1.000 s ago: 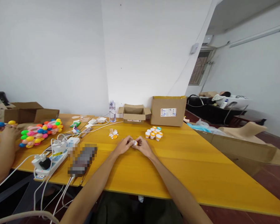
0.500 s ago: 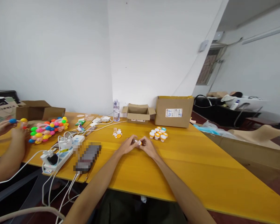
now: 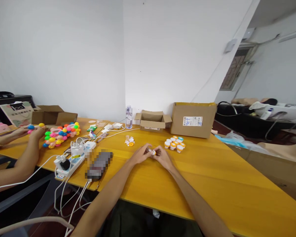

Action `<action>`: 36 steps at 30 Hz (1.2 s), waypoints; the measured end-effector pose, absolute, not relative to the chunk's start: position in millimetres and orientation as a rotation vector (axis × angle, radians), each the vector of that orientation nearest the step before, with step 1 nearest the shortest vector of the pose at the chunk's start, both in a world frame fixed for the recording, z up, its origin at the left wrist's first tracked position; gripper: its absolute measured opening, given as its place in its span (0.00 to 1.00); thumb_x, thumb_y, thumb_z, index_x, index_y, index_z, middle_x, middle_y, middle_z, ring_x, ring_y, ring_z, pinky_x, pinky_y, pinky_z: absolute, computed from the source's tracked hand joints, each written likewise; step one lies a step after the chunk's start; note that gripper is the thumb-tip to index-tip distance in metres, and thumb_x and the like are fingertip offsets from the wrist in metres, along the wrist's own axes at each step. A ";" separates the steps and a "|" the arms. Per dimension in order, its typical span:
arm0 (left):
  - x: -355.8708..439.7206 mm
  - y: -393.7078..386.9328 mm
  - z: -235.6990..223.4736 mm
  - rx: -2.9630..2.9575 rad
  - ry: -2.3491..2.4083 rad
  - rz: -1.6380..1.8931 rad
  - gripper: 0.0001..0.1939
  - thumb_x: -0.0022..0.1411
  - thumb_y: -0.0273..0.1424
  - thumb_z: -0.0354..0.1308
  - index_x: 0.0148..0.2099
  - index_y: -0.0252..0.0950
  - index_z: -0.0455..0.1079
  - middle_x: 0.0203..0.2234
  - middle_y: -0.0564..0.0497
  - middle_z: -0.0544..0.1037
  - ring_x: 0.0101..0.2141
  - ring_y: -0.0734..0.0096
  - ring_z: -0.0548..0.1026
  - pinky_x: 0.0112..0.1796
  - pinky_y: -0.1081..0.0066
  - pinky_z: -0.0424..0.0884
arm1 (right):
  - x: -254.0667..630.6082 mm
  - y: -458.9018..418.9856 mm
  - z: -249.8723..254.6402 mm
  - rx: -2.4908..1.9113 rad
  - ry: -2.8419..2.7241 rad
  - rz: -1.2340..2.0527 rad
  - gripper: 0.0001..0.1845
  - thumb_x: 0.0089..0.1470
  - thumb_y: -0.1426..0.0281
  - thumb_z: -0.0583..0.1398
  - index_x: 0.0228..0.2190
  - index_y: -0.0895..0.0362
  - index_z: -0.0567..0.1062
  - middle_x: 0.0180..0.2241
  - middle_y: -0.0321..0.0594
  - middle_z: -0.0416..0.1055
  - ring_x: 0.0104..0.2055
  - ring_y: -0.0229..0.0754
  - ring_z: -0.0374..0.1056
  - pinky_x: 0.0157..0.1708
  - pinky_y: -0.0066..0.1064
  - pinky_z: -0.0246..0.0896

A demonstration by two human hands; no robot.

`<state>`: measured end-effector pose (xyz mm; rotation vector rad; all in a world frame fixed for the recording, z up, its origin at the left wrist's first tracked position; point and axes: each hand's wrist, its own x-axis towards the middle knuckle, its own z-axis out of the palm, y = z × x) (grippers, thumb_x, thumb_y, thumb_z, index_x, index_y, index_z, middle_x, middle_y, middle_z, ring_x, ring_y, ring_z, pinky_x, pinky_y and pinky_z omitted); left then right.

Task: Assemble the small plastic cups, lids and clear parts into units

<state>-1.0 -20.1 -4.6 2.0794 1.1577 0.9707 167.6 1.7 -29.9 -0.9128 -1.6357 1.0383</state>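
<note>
My left hand and my right hand meet over the middle of the table. Both are closed around a small white-and-orange capped container, mostly covered by the fingers. Just beyond my right hand stands a cluster of small containers with white, orange and teal lids. Ahead of my left hand lie small loose white pieces, an orange ring and a small clear cup.
An open carton, a large closed box and a water bottle stand along the wall. To the left are a phone, a power strip with cables and colourful balls. A co-worker's hands hold more balls.
The camera view has swung slightly left, so everything sits farther right. My hands stay together on the small container. The co-worker's hands remain at the balls.
</note>
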 end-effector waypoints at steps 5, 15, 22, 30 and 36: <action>0.9 -17.7 -4.9 2.101 1.138 0.989 0.16 0.65 0.42 0.47 0.39 0.37 0.68 0.29 0.53 0.74 0.32 0.70 0.70 0.37 0.71 0.66 | 167.0 -0.2 -28.2 -0.924 -1.642 1.048 0.23 0.32 0.54 0.69 0.25 0.52 0.66 0.25 0.34 0.72 0.29 0.43 0.68 0.31 0.35 0.65; -0.1 -21.0 -2.7 2.080 1.156 0.967 0.15 0.64 0.42 0.49 0.45 0.38 0.67 0.32 0.53 0.74 0.33 0.70 0.70 0.38 0.71 0.65 | 167.5 2.6 -30.2 -0.925 -1.639 1.046 0.23 0.33 0.53 0.69 0.24 0.52 0.66 0.24 0.34 0.71 0.29 0.43 0.68 0.30 0.34 0.65; 3.0 -15.6 -4.6 2.065 1.167 1.014 0.15 0.64 0.42 0.48 0.36 0.37 0.68 0.29 0.53 0.75 0.32 0.70 0.70 0.36 0.71 0.65 | 166.1 2.2 -30.3 -0.926 -1.637 1.053 0.25 0.31 0.53 0.70 0.25 0.53 0.66 0.25 0.34 0.72 0.29 0.42 0.68 0.31 0.35 0.64; 2.5 -16.4 -3.0 2.064 1.179 1.018 0.14 0.64 0.42 0.49 0.36 0.37 0.68 0.29 0.53 0.74 0.31 0.70 0.70 0.36 0.71 0.66 | 165.8 3.2 -30.5 -0.925 -1.616 1.056 0.24 0.31 0.54 0.70 0.24 0.52 0.66 0.24 0.32 0.71 0.28 0.41 0.67 0.30 0.34 0.64; 1.7 -16.7 -2.3 2.069 1.144 1.031 0.12 0.62 0.39 0.50 0.39 0.37 0.68 0.31 0.52 0.75 0.32 0.69 0.70 0.36 0.71 0.66 | 164.7 4.2 -31.1 -0.933 -1.622 1.050 0.22 0.32 0.55 0.70 0.24 0.52 0.67 0.23 0.32 0.71 0.28 0.42 0.68 0.29 0.33 0.65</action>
